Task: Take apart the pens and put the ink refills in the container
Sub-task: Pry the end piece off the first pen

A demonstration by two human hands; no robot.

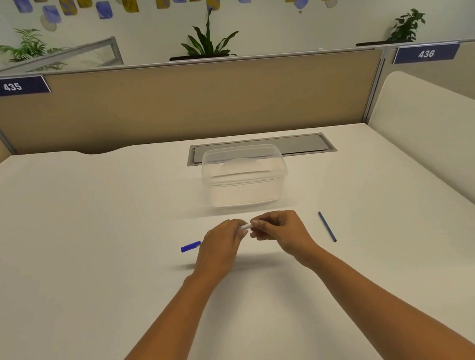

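My left hand [222, 244] and my right hand [279, 231] meet at the middle of the desk, both pinching a clear pen barrel [244, 226] held between their fingertips. Most of the barrel is hidden by my fingers. A blue pen cap [190, 246] lies on the desk just left of my left hand. A thin dark blue ink refill [327, 226] lies on the desk to the right of my right hand. A clear plastic container [243, 176] stands just beyond my hands, and nothing shows inside it.
The white desk [91, 253] is bounded at the back by a tan partition [181, 103]. A grey cable hatch [300, 144] sits behind the container. A cream side panel [437, 141] rises along the right edge.
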